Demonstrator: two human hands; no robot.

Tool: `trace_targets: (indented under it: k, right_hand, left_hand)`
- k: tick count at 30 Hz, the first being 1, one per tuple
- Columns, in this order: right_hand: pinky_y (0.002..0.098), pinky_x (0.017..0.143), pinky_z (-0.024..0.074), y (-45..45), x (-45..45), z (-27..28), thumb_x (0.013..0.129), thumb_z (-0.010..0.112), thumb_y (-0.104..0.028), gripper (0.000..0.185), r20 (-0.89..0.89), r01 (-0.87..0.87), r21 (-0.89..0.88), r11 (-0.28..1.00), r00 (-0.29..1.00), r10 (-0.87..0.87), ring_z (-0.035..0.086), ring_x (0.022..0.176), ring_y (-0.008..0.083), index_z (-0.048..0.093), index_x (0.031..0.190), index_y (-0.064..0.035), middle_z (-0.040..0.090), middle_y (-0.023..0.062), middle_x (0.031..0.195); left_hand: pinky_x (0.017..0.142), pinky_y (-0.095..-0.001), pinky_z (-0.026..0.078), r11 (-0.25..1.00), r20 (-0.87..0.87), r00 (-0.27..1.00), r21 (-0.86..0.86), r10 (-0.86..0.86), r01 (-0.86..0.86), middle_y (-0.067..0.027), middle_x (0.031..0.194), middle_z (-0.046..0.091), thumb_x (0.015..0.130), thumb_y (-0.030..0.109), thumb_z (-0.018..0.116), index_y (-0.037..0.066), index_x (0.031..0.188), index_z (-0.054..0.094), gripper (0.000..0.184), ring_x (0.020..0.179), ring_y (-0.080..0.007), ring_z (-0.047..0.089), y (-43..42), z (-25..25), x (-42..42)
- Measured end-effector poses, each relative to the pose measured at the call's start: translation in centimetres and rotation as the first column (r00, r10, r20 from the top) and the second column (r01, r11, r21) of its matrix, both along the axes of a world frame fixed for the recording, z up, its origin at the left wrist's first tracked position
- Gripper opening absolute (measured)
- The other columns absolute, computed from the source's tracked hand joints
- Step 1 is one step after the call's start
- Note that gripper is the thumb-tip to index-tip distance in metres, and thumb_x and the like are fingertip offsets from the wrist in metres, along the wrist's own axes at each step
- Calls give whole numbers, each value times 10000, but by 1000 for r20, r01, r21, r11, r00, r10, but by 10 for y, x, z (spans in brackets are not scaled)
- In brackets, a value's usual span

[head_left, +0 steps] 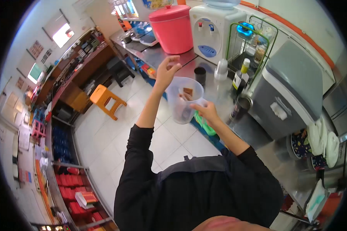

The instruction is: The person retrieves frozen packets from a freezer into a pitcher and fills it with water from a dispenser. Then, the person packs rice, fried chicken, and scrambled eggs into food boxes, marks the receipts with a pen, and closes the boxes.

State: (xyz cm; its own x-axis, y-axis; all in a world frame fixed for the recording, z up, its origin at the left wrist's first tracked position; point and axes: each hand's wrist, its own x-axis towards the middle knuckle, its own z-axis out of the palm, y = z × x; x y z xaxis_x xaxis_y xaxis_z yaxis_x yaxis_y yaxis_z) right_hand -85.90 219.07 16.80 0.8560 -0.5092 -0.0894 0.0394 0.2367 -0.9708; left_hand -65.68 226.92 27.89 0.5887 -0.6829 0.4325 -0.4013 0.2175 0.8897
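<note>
My right hand point(206, 113) is closed around the handle of a translucent plastic pitcher point(178, 108), held upright in front of me beside the steel counter. Inside it lie brown pieces point(187, 92) whose kind I cannot make out. My left hand point(168, 72) is raised just above the pitcher's far left rim. Its fingers are bent, with a gap between them and the thumb, and nothing shows in it. Close to the pitcher, a dark cup point(200, 76) stands on the counter.
Along the steel counter point(219, 92) stand a red lidded bucket point(171, 32), a water dispenser point(210, 34), stacked clear cups point(221, 70), a bottle with a yellow neck point(241, 76), an open dark can point(241, 106) and a grey cooler box point(289, 88). An orange stool point(106, 99) is on the tiled floor.
</note>
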Motion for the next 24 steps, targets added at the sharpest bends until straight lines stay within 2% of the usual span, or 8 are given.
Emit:
trace_targets:
  k: [3, 8, 11, 14, 18, 21, 23, 24]
  right_hand:
    - [219, 530, 383, -34, 93, 27, 676, 840, -261, 353, 188, 346, -237, 908, 933, -307, 482, 594, 42, 672, 863, -13, 600, -29, 708]
    - [232, 540, 394, -130, 239, 40, 649, 855, -291, 394, 227, 470, -282, 837, 880, -418, 478, 582, 50, 682, 849, 1, 596, -27, 695]
    - [233, 499, 382, -186, 290, 57, 640, 858, -303, 399, 137, 547, -229, 806, 837, -529, 470, 563, 49, 684, 842, -5, 585, -24, 673]
    - [241, 458, 372, -230, 314, 53, 640, 859, -296, 392, -37, 622, -217, 752, 765, -643, 469, 548, 50, 687, 847, -10, 579, -21, 663]
    - [245, 467, 390, -268, 327, 39, 638, 861, -267, 372, -110, 727, -251, 639, 635, -765, 483, 559, 52, 690, 856, -17, 598, -13, 693]
    - [230, 534, 420, -274, 323, 43, 634, 862, -250, 367, 23, 746, -302, 593, 628, -778, 508, 605, 52, 690, 862, -19, 629, -4, 739]
    - [222, 585, 434, -273, 321, 37, 630, 863, -241, 372, 55, 740, -363, 567, 624, -780, 526, 642, 54, 689, 871, -17, 649, 0, 770]
    - [219, 611, 439, -276, 320, 34, 628, 863, -237, 377, 37, 733, -402, 549, 612, -790, 534, 661, 56, 689, 878, -14, 657, 2, 783]
  left_hand:
    - [715, -271, 498, 995, 230, 973, -92, -9, 31, -78, 1029, 625, 818, 95, 634, 41, 1107, 610, 294, 793, -139, 624, -62, 40, 78]
    - [743, -292, 485, 994, 634, 768, 18, -92, 103, -124, 1050, 630, 803, 48, 585, 48, 1178, 579, 376, 818, -201, 614, -200, 67, 217]
    - [794, -352, 491, 983, 729, 660, 128, -183, 131, -172, 1090, 611, 778, 23, 536, 75, 1197, 581, 425, 870, -305, 620, -298, 44, 293]
    - [828, -414, 479, 958, 797, 563, 69, -220, 277, -206, 1096, 606, 771, 14, 480, 80, 1196, 588, 443, 928, -369, 606, -355, 24, 325]
    - [847, -432, 468, 835, 714, 444, 394, -541, 384, -223, 1124, 587, 786, 39, 459, 57, 1123, 616, 372, 951, -402, 590, -372, 21, 335]
    - [851, -417, 465, 850, 798, 377, 294, -470, 437, -177, 1151, 563, 852, 289, 568, 35, 1042, 636, 324, 993, -369, 571, -372, 6, 337]
    - [876, -445, 445, 819, 808, 327, 299, -491, 489, -151, 1232, 486, 789, 555, 610, 12, 1058, 622, 606, 1092, -355, 507, -367, -7, 340]
    - [881, -461, 437, 841, 847, 312, 250, -430, 479, -158, 1244, 467, 766, 577, 620, 6, 1080, 609, 651, 1114, -361, 488, -363, -12, 342]
